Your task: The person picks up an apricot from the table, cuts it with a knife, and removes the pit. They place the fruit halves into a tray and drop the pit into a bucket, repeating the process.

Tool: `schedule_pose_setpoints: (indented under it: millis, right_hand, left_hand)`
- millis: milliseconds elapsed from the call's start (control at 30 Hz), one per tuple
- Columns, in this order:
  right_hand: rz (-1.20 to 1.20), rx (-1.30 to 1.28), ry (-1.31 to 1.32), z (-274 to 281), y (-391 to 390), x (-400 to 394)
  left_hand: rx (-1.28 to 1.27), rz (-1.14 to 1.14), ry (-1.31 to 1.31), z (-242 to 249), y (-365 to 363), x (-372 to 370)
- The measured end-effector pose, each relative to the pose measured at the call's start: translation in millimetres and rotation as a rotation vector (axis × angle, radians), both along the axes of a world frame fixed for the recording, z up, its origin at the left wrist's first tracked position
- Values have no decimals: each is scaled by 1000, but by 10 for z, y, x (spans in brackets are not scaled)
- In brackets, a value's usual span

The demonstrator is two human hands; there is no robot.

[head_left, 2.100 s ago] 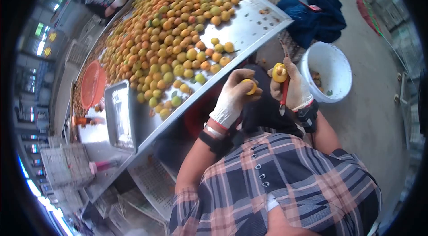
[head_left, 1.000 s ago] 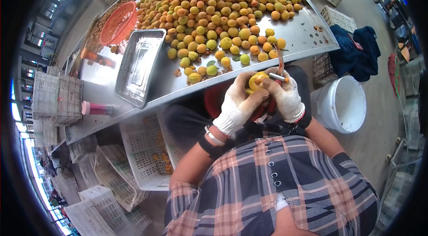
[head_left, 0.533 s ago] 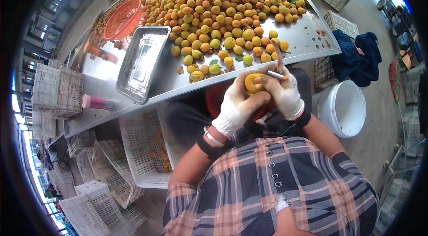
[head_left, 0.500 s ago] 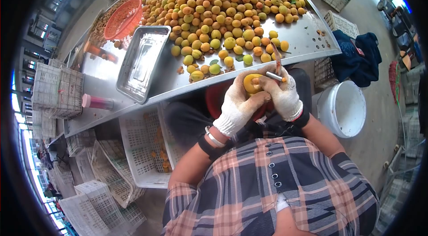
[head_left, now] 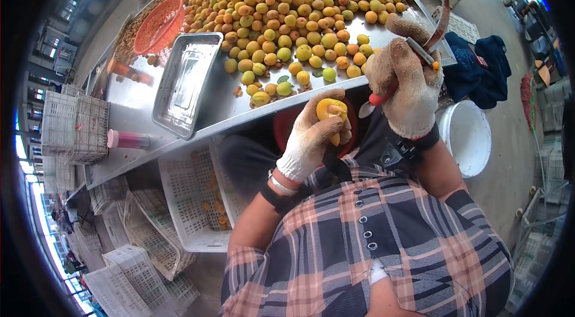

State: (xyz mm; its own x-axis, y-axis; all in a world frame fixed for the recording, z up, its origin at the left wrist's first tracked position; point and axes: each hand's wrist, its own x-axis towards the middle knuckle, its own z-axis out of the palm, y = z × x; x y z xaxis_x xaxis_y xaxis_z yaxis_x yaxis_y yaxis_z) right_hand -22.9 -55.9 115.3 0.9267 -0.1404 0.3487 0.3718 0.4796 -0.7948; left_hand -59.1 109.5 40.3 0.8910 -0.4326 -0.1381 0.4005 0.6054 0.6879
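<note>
My left hand [head_left: 311, 137], in a stained white work glove, grips an opened apricot [head_left: 332, 112] with yellow flesh showing. Raised over the table's front edge, my gloved right hand [head_left: 406, 80] is closed around a red-handled tool [head_left: 376, 99] whose small, rounded metal tip points toward the fruit. A curved, brownish blade-like piece [head_left: 443, 20] and a short metal piece [head_left: 419, 51] with an orange end also stick out at this hand; how they are fixed is hidden. The two hands are apart. Behind them lies a big heap of apricots [head_left: 287, 11] on the metal table [head_left: 233, 98].
A metal tray [head_left: 188, 86], an orange-red basket [head_left: 159, 26] and a pink-capped container [head_left: 127, 139] are on the table. A red tub [head_left: 281, 122] is below my hands. White crate [head_left: 185, 203] with fruit pieces stands lower left, a white bucket [head_left: 470, 140] right.
My right hand has moved away from the apricot, up and to the right, with the red-handled tool showing now. The apricot in my left hand now shows its opened flesh.
</note>
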Motion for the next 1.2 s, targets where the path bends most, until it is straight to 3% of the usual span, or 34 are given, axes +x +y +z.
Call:
schedule_pose_setpoints:
  millis: [133, 467, 533, 667, 833, 967, 1100, 1200]
  right_hand:
    - [-26, -38, -100, -2, 121, 72]
    - [-6, -124, -52, -59, 253, 14]
    - [-112, -181, -122, -66, 322, 10]
    - [-76, -198, -104, -122, 298, -2]
    - [127, 16, -111, -192, 256, 27]
    - [129, 36, -59, -219, 272, 3]
    - [68, -123, -15, -227, 300, -38]
    - [86, 38, 45, -149, 311, -63]
  left_hand:
    - [-39, -26, -13, -28, 37, 9]
    - [12, -19, -33, -87, 73, -13]
    - [66, -17, -23, -48, 75, -28]
    - [166, -36, -64, -10, 77, -52]
    - [117, -75, -9, -40, 80, -64]
    - [113, -64, 20, -30, 49, -89]
    - [285, -21, 4, 20, -6, -112]
    - [304, -40, -8, 49, 20, -111]
